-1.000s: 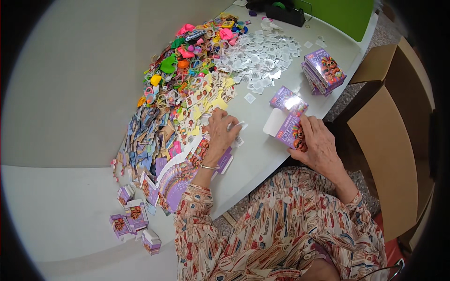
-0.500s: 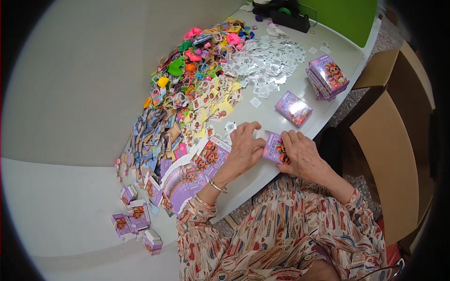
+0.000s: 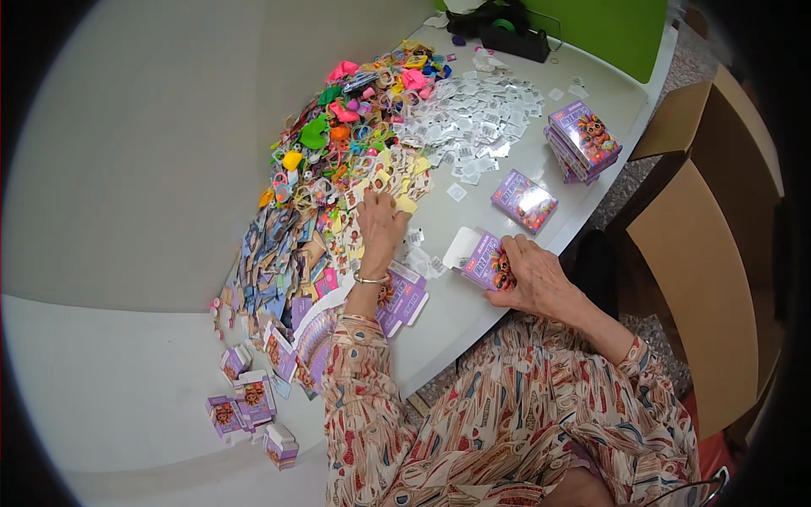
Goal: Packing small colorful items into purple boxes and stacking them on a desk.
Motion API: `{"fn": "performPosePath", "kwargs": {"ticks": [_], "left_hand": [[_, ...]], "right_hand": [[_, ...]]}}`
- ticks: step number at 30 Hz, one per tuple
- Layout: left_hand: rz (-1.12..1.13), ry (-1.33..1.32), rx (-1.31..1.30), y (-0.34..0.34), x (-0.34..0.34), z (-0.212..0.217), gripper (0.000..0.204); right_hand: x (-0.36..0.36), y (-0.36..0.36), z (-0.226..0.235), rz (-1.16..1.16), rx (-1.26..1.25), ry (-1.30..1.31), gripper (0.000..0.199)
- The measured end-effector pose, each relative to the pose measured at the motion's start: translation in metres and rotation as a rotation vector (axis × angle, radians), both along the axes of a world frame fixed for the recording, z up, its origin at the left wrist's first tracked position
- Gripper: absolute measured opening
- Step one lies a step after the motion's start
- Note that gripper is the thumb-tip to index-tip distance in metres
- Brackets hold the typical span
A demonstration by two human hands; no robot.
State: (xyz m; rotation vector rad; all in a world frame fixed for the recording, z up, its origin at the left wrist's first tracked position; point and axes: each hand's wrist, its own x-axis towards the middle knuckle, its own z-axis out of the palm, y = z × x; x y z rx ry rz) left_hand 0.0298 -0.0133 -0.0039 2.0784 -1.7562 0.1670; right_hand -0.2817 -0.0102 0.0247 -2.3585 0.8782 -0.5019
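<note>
My right hand (image 3: 534, 275) grips a small purple card box (image 3: 488, 264) with a cartoon character on its front, near the table's front edge. The box's white end flap (image 3: 461, 247) stands out on its left. My left hand (image 3: 382, 230), a bangle at its wrist, is over a heap of small picture stickers (image 3: 351, 221) with some yellow backs. Its fingers are bent and apart at the heap, with the thumb off to the right; nothing shows held in it. Below the left wrist lie flat, unfolded purple boxes (image 3: 404, 302), fanned out and partly hidden by the sleeve.
A closed purple box (image 3: 525, 201) lies near a stack of such boxes (image 3: 585, 139). White packets (image 3: 473, 114), colourful trinkets (image 3: 338, 133) and bluish cards (image 3: 274, 253) form heaps. Opened boxes (image 3: 253, 397) sit at left. Behind stands a tape dispenser (image 3: 515, 40); an open carton (image 3: 701, 245) is right.
My left hand has left the purple box and moved left and away to the sticker heap. The box, still in my right hand, now shows its flap outstretched. The view has shifted slightly.
</note>
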Motion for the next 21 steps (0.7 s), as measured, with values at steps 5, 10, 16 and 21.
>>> {"fn": "performPosePath", "kwargs": {"ticks": [5,10,16,21], "left_hand": [[-0.009,0.086,-0.042,0.005,0.014,-0.006,0.022],[0.001,0.316,-0.126,0.017,0.015,0.020,0.020],[-0.102,0.915,-0.174,0.026,-0.072,0.069,0.014],[-0.283,0.229,-0.145,0.053,-0.108,0.066,0.015]], "right_hand": [[0.004,-0.004,0.002,0.011,0.027,0.019,0.066],[0.014,-0.006,0.003,0.012,0.030,0.019,0.068],[0.021,-0.007,0.001,-0.034,-0.049,-0.018,0.066],[0.027,-0.002,-0.002,-0.013,-0.036,-0.117,0.069]]}}
